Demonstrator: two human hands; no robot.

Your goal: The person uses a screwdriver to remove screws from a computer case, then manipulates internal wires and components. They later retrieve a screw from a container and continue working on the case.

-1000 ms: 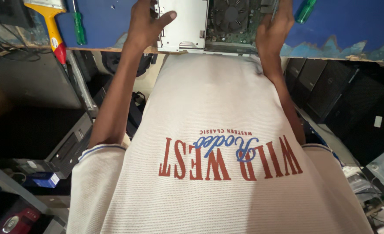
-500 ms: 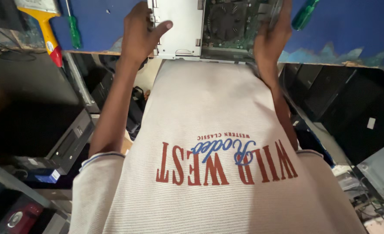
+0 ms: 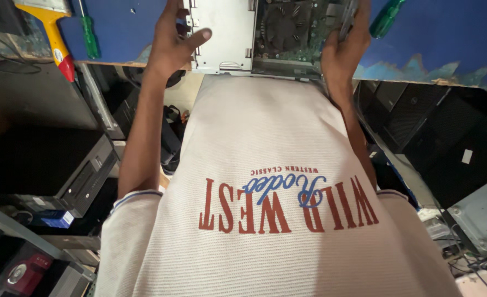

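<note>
Blue bench (image 3: 447,38) across the top edge, paint chipped along the front; dark computer cases (image 3: 51,170) stacked below and to both sides. Far left on the bench, a yellow-handled brush (image 3: 51,33), then a green screwdriver (image 3: 88,34) just beside it. Left hand (image 3: 169,47) laid against the left side of an open computer chassis (image 3: 224,36), fingers loosely spread, thumb pressed onto the grey metal panel. Chassis sat at the bench's near edge, straight ahead, partly cut off by the top of the view; circuit board and round fan (image 3: 285,27) exposed in its right half. Right hand (image 3: 345,47) closed around the right wall, fingers curled over the rim, tips hidden inside. Second green screwdriver (image 3: 387,17) near that hand, apart from it. Probably stiff sheet metal, fairly heavy, edges likely sharp; board and fan fragile, best left untouched. Safest taken by the two outer walls or the plain panel, as gripped now. White printed shirt (image 3: 265,165) filling the lower view.
</note>
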